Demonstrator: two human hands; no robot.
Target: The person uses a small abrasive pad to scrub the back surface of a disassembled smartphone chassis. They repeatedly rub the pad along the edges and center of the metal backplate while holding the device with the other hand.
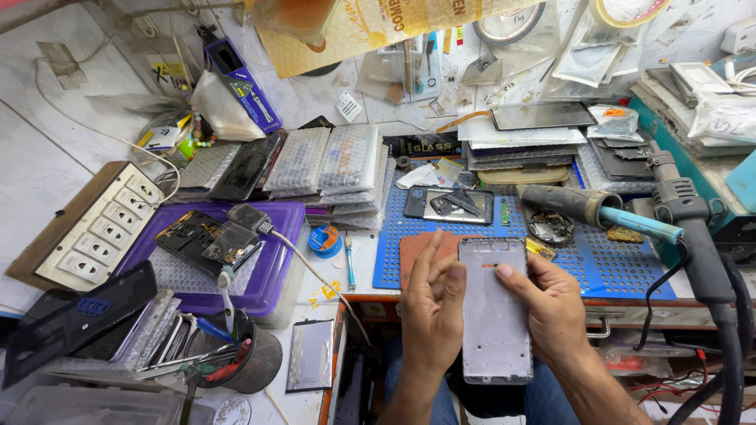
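A grey phone middle frame (494, 315) stands upright between both my hands, above my lap at the front of the bench. My left hand (433, 303) grips its left edge, fingers stretched along the side. My right hand (551, 303) holds the right edge, and its thumb presses on the upper face of the frame. Beyond it on the blue perforated mat (614, 271) lies an opened phone (449, 205) with loose parts on top.
A hot air gun (693, 228) and a soldering iron (598, 211) rest at right. A purple tray (268, 264) with phone boards, a socket strip (98, 228), bubble-wrapped screens (323, 161) and a tool cup (244, 358) crowd the left.
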